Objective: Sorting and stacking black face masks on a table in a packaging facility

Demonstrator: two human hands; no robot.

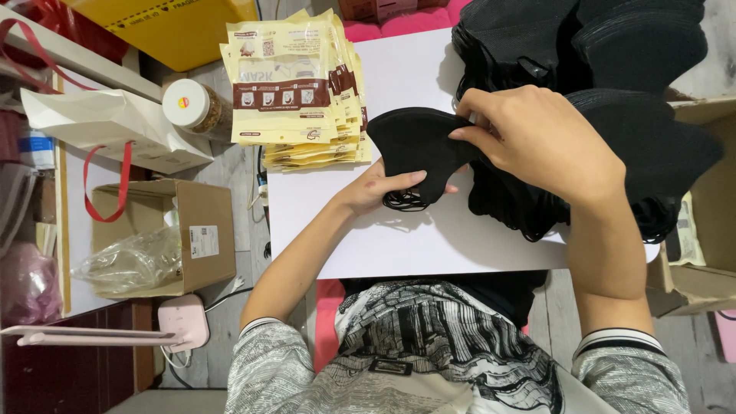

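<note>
A folded black face mask (418, 146) hangs just above the white tabletop (399, 238), held by both hands. My left hand (377, 189) grips its lower edge, with the black ear loops bunched under the fingers. My right hand (529, 134) pinches the mask's right side. Right behind the right hand lies a large heap of black masks (613, 54), spreading along the table's right side. A stack of yellow and brown flat packets (295, 84) sits at the table's far left corner.
Left of the table stand an open cardboard box (192, 230) holding a clear plastic bag, a jar with a white lid (193, 106), a white paper bag (115, 126) with red handles and a pink lamp base (184, 322). Another cardboard box (701, 230) stands at the right.
</note>
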